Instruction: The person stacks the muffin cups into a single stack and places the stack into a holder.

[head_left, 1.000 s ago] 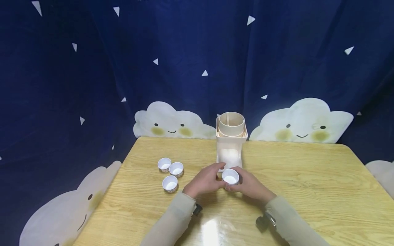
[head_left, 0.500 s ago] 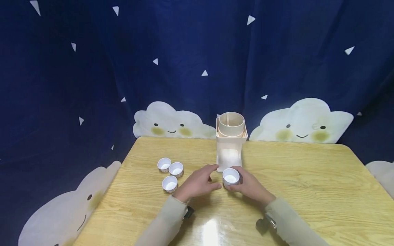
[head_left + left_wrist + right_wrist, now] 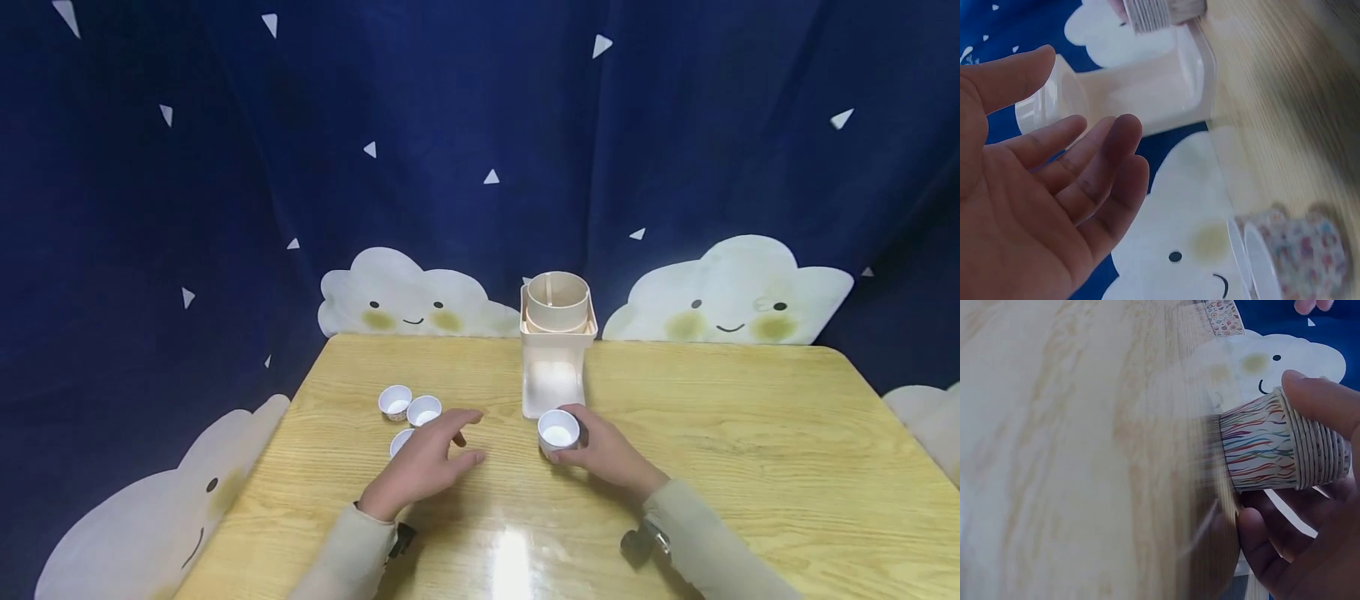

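Note:
My right hand (image 3: pixel 611 450) grips a stack of nested paper cups (image 3: pixel 1260 447) upright, with thumb and fingers round its sides. The lowest cup has coloured wavy stripes, and several rims are stacked above it. My left hand (image 3: pixel 423 462) is apart from the stack, fingers loosely spread and nothing held. It hovers beside three groups of white-mouthed paper cups: one at the far left (image 3: pixel 395 402), another to its right (image 3: pixel 424 408) and a nearer one (image 3: pixel 400 442) partly hidden by the hand. Patterned sides show on those cups (image 3: pixel 1310 256) in the left wrist view.
A cream plastic stand (image 3: pixel 558 343) with a round tube (image 3: pixel 557 308) on top stands behind the held stack, near the table's back edge. The wooden table (image 3: pixel 750 442) meets a dark blue curtain (image 3: pixel 450 100) with white clouds.
My left hand has let go of the cup stack and moved left, toward the other cups. My right hand keeps holding the stack in nearly the same place.

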A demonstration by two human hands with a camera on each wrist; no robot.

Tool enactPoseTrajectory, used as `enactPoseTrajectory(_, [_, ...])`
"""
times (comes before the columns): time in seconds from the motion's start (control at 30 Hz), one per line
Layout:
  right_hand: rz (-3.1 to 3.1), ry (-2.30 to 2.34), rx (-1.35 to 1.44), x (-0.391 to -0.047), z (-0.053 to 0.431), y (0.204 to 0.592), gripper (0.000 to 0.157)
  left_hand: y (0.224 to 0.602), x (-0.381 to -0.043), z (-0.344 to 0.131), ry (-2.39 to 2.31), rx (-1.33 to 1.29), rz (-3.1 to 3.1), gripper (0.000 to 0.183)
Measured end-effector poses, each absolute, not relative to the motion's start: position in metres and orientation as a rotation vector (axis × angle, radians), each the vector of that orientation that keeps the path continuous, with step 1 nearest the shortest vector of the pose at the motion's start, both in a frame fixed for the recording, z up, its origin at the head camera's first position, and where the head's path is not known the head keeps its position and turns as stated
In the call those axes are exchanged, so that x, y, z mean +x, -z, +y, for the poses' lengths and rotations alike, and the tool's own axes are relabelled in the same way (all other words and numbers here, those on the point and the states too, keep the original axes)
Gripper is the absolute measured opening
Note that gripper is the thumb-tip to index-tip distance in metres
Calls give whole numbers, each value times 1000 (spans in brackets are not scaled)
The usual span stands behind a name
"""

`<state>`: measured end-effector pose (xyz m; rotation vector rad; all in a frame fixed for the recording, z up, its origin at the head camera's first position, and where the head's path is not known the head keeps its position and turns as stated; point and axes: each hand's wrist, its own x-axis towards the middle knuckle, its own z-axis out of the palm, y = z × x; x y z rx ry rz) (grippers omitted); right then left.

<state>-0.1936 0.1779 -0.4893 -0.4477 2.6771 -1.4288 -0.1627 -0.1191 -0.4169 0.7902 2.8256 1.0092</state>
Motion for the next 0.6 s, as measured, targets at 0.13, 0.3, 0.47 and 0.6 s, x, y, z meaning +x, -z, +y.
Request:
enactPoseTrajectory(0.13, [2671,1427,-435,-194,178,491,65,418,-159,-131,-1032,735,2881,49])
enactPoseTrajectory(0.3, [2660,1453,-457,-194,178,490,65,422,-155,-143,-1015,675,2981,46])
enactPoseTrajectory(0.47, [2651,1460,-452,-193,178,489,65,427,-155,-154,-1022,637,3111,43])
enactPoseTrajectory(0.6, [2645,1455,-436,-193,178,490,66,431,-155,-164,-967,605,3213,43])
